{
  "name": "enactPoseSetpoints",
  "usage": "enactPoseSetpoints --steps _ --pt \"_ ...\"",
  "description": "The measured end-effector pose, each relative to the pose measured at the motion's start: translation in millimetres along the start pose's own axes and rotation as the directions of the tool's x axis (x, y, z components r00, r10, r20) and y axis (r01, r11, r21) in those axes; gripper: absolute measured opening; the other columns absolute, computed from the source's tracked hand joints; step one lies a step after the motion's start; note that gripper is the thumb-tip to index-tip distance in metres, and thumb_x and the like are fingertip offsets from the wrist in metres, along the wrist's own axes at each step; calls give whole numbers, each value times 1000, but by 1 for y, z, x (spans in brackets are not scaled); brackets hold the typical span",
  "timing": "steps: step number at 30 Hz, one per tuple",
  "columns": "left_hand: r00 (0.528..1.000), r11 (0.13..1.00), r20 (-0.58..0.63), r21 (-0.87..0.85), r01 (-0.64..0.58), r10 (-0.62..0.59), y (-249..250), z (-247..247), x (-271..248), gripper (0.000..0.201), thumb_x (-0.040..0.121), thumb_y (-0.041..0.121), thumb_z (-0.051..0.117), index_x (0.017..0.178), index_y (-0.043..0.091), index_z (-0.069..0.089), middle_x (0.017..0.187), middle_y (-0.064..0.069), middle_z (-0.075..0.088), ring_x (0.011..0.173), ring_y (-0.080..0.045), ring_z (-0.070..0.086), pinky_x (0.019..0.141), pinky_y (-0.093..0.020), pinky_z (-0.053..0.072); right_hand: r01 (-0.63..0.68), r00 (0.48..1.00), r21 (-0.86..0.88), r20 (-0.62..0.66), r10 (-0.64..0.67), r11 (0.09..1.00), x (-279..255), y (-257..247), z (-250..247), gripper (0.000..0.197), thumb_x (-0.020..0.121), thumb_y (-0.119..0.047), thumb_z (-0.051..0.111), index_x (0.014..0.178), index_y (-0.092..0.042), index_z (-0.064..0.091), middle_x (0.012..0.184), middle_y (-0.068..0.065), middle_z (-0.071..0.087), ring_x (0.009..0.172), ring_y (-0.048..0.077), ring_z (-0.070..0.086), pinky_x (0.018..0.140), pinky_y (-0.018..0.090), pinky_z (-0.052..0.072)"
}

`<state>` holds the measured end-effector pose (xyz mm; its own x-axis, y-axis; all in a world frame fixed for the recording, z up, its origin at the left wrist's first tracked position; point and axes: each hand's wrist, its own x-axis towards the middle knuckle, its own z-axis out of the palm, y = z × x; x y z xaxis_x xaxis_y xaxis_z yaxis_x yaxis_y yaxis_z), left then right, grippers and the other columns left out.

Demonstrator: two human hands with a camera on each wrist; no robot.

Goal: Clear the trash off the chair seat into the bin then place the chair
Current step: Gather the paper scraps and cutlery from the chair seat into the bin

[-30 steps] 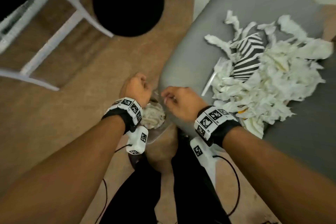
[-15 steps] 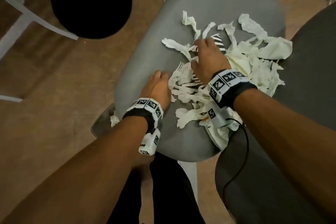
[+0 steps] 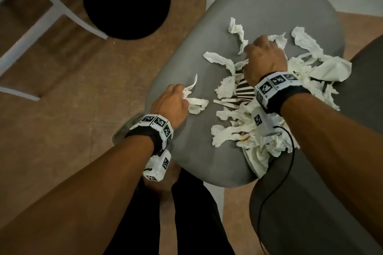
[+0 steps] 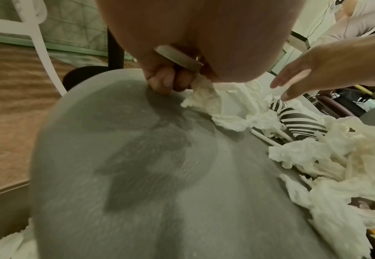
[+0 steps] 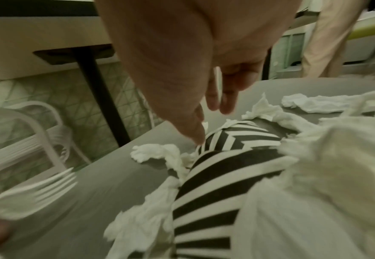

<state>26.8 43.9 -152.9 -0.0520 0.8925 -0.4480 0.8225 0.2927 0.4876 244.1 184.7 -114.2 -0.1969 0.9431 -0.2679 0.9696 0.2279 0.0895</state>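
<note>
The grey chair seat (image 3: 259,12) carries a heap of torn white tissues (image 3: 248,130), a black-and-white striped wrapper (image 5: 215,184) and a white plastic fork (image 3: 226,102). My left hand (image 3: 176,99) rests at the seat's left edge, its curled fingers (image 4: 166,82) pinching a tissue scrap (image 3: 195,102) pulled clear of the heap. My right hand (image 3: 263,58) hovers over the middle of the heap with straight, spread fingers (image 5: 224,101); its thumb touches the striped wrapper. The bin (image 3: 121,130) shows only as a rim under my left wrist, with tissue inside (image 4: 11,243).
A black round stool (image 3: 126,0) stands on the brown floor beyond the seat's left side. A white chair frame (image 3: 41,16) is at the far left. Another grey seat (image 3: 310,213) crowds the right and lower right. My legs are below the seat's front edge.
Both hands moved from the bin up onto the seat. Since half a second ago the left hand has taken a tissue scrap and drawn it left; the right hand moved deeper over the heap.
</note>
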Motion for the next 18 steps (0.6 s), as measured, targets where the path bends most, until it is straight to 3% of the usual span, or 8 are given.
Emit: enactPoseSetpoints --steps 3,6,9,13,16,18 --pt "999 999 -10 26 35 -34 -3 -2 -7 35 95 21 41 128 13 51 121 -9 53 95 -31 59 80 -39 48 -119 976 -9 183 118 993 2 9 -1 38 84 -9 57 122 -12 59 131 15 50 112 40 59 86 48 52" --pt "1000 999 6 37 18 -18 -2 -1 -11 34 95 22 41 126 13 51 121 -8 52 95 -30 59 79 -37 47 -67 968 -82 236 85 994 -2 6 2 31 87 -3 54 117 -4 63 120 18 54 106 42 62 85 48 54" --pt "1000 1000 28 27 7 -7 1 1 -10 37 94 23 42 129 15 50 123 -7 50 99 -29 59 84 -38 48 -3 972 -86 232 23 996 -12 1 2 28 89 -1 55 114 -4 66 115 16 58 103 39 65 82 46 56" --pt "1000 1000 17 30 -3 2 8 4 -12 34 94 22 42 126 14 50 121 -7 50 95 -28 58 81 -37 47 36 991 -35 131 -31 999 -21 4 -9 30 88 1 51 115 -7 61 109 16 63 97 40 65 80 45 52" --pt "1000 1000 -17 8 -12 12 10 2 -15 28 94 21 42 119 12 52 117 -8 50 88 -27 56 76 -36 45 26 997 109 -75 -17 994 -28 -2 -26 33 83 2 47 114 -8 55 108 16 63 95 41 61 80 46 48" --pt "999 1000 -50 -25 -8 7 8 -2 -17 26 94 20 42 116 11 52 117 -9 51 89 -30 58 76 -37 46 39 980 153 -200 -7 987 -34 -15 -36 26 84 -7 46 109 -9 54 104 13 63 92 38 59 82 46 46"
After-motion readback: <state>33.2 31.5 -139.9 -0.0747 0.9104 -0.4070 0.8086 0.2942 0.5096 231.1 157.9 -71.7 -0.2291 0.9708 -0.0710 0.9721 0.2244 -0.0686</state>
